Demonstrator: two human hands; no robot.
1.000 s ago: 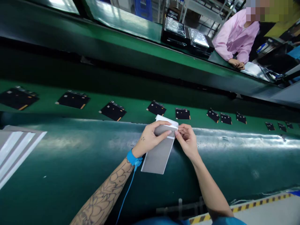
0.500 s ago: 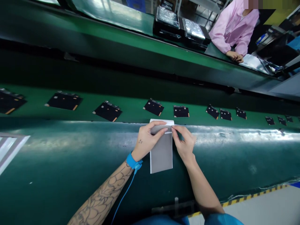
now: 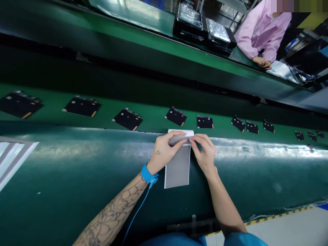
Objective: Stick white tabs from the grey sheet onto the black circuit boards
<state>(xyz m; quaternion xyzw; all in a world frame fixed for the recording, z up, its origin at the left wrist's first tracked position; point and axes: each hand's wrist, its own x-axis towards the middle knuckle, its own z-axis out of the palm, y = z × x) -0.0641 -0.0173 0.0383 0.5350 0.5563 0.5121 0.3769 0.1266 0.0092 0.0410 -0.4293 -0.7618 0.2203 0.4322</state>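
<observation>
A grey sheet with white edges (image 3: pixel 177 169) hangs down between my hands over the front of the green bench, its upper end curled back so that a white face shows at the top. My left hand (image 3: pixel 162 152) is closed on the curled upper part, thumb in front and fingers behind. At the right end of the same fold, my right hand (image 3: pixel 205 155) pinches the sheet's edge between thumb and fingertips. The fingertips of both hands nearly meet. Around my left wrist is a blue strap (image 3: pixel 149 174) with a thin blue cord (image 3: pixel 135 215).
Beyond my hands, several black circuit boards (image 3: pixel 127 119) lie in a row on a green belt (image 3: pixel 153 118). More grey-and-white strips (image 3: pixel 15 159) lie at the left. Across the line sits a person in a pink sleeve (image 3: pixel 271 44), beside black trays with shiny wrapped items (image 3: pixel 190 16).
The whole view has shifted slightly, so the boards and the far bench appear farther right. Both hands keep their hold on the sheet's upper fold, with little visible change.
</observation>
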